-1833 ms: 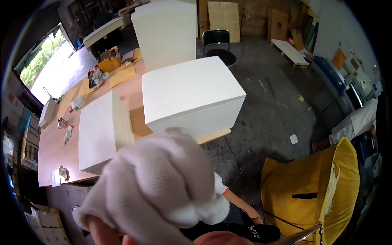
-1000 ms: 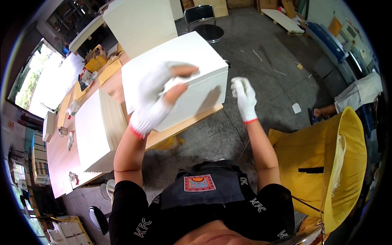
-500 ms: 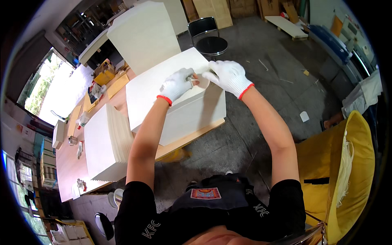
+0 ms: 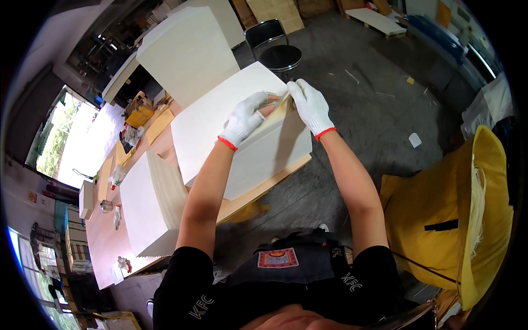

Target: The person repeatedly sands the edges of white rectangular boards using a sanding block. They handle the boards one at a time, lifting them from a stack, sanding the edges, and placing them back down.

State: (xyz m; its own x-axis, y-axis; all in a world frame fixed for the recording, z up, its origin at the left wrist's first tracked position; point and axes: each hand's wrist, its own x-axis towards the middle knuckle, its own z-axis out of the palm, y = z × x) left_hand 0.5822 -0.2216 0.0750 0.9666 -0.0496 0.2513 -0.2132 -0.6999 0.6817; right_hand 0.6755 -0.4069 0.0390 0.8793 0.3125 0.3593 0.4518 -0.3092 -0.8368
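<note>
**Both hands at the far corner of the paper stack**

We see the left hand [image 4: 245, 118] and the right hand [image 4: 311, 107], both in white knit gloves with red cuffs, meeting at the far right corner of a tall stack of white paper sheets [image 4: 220, 132]. Left fingers curl over the top sheets at the corner; right fingers pinch the same corner from the 3 o'clock side. Both hands are closed on the sheet edges, nearly touching each other.

The stack sits at 12 o'clock from our torso, on the wooden desk [image 4: 242, 201], its near edge overhanging the desk rim. A second, smaller stack of paper [image 4: 146, 206] lies at 9 o'clock, just beside the first. A third white stack [image 4: 187, 52] stands beyond, at 11 o'clock. A black chair [image 4: 278, 52] stands on the concrete floor at 12 o'clock. A yellow sack [image 4: 440, 220] hangs at 3 o'clock.
</note>
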